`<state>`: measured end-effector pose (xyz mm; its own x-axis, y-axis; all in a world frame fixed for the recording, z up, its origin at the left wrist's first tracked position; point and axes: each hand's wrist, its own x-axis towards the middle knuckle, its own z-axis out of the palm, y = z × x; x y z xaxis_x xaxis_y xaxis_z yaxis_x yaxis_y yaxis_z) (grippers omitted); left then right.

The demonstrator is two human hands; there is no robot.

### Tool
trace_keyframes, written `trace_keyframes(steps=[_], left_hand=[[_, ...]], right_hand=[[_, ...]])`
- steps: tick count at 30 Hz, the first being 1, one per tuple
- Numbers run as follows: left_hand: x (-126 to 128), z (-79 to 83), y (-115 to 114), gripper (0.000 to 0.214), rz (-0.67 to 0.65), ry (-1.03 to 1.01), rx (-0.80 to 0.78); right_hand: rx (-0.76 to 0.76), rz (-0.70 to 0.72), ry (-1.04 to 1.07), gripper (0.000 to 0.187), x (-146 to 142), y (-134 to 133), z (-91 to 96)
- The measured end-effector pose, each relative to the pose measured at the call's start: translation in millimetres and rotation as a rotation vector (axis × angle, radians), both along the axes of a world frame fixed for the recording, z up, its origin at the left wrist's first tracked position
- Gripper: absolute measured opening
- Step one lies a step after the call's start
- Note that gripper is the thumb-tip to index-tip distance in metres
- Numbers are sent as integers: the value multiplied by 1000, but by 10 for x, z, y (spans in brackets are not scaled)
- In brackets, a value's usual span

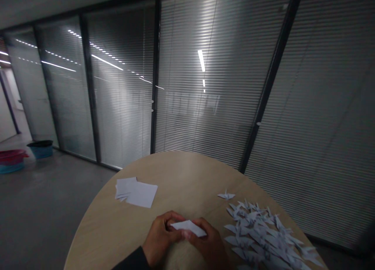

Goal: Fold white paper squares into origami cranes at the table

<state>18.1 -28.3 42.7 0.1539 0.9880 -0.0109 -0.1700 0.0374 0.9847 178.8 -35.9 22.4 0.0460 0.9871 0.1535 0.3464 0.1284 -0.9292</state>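
My left hand (160, 238) and my right hand (208, 242) meet low over the round wooden table (181, 172). Both pinch a folded piece of white paper (189, 227) between their fingertips, the left at its left end and the right over its right end. To the right of my hands lies a heap of several folded white paper cranes (259, 233), with one crane (226, 195) apart at the heap's far edge. A small stack of flat white paper squares (136, 192) lies on the table to the upper left of my hands.
Behind the table stands a glass wall with closed blinds (205, 86) and dark frames. On the grey floor at far left are a blue tub (41, 149) and red and blue basins (11, 160).
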Motion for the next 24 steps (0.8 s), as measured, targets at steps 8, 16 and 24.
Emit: trace_keyframes(steps=[8, 16, 24], left_hand=[[2, -90, -27, 31, 2, 19, 68], [15, 1, -98, 49, -57, -86, 25], [-14, -44, -50, 88, -122, -82, 30]], right_hand=[[-50, 33, -69, 24, 40, -62, 86], [-85, 76, -12, 24, 45, -62, 143], [-190, 187, 85, 37, 90, -2, 120]])
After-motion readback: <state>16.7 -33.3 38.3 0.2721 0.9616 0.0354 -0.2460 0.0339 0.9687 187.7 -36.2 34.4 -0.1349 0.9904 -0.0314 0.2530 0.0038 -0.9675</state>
